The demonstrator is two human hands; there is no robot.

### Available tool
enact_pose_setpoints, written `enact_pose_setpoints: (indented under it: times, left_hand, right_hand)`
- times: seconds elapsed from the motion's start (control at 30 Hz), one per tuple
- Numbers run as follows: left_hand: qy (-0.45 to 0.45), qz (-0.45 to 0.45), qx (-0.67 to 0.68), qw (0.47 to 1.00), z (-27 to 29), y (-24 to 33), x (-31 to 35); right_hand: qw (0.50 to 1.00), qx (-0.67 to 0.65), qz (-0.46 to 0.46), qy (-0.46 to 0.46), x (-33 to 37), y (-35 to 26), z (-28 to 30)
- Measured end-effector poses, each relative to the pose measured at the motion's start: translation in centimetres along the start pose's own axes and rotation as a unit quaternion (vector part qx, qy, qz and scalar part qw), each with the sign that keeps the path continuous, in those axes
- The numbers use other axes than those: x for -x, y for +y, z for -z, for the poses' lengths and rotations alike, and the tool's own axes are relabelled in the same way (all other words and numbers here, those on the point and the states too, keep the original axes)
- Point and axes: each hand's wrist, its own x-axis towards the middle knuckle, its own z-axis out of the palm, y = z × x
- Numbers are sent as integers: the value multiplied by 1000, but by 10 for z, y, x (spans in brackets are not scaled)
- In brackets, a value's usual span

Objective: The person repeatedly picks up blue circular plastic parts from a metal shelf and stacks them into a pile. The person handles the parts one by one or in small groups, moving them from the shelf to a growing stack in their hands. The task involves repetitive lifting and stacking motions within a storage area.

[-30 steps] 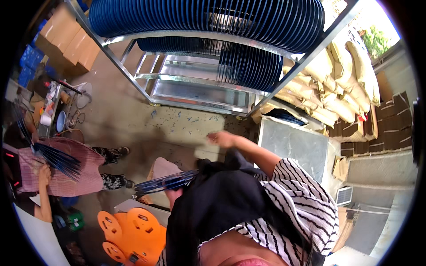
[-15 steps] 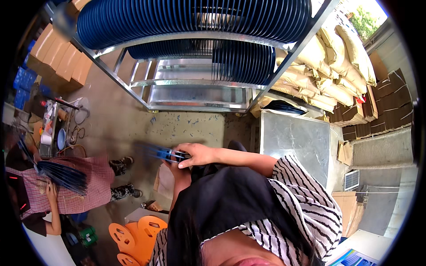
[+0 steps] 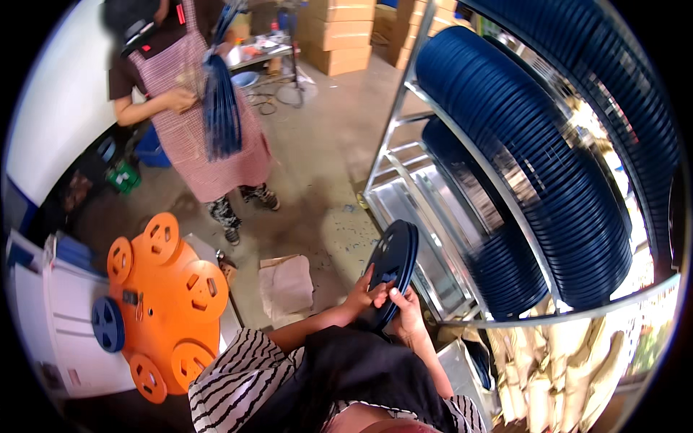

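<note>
A small stack of dark blue, flat round plastic discs (image 3: 394, 252) stands nearly on edge in front of me. My left hand (image 3: 367, 294) grips its near left side, with the fingers against the face. My right hand (image 3: 408, 315) is wrapped round the lower right edge, thumb on the discs. How many discs I hold cannot be made out. To the right, close to them, a metal rack (image 3: 401, 97) carries long rows of similar blue discs (image 3: 498, 115) standing on edge.
An orange turntable (image 3: 162, 289) with round stations stands at the left, one blue disc (image 3: 108, 323) at its edge. A co-worker (image 3: 188, 137) holds a bundle of blue pieces (image 3: 222, 108). Cardboard boxes (image 3: 339, 36), a beige sheet (image 3: 286, 285) on the floor and sacks (image 3: 556, 368) are around.
My view has turned left, so the rack now stands at the right and the orange turntable shows fully. The discs, blurred and edge-on before, now show their round face in both hands.
</note>
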Motion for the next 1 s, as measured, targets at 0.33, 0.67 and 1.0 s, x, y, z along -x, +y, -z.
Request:
enact_pose_setpoints:
  times: [0.33,0.67,1.0]
  left_hand:
    - [-130,158,281,938,33,117,-13]
    - [-8,129,430,894,97,75,-73]
    - [80,244,387,885,99,62,-66]
  right_hand:
    - [758,632,155,-49,-56,7,-11]
    - [690,718,9,93,-64,-26,91]
    - [830,113,231,494,-74,-119,294]
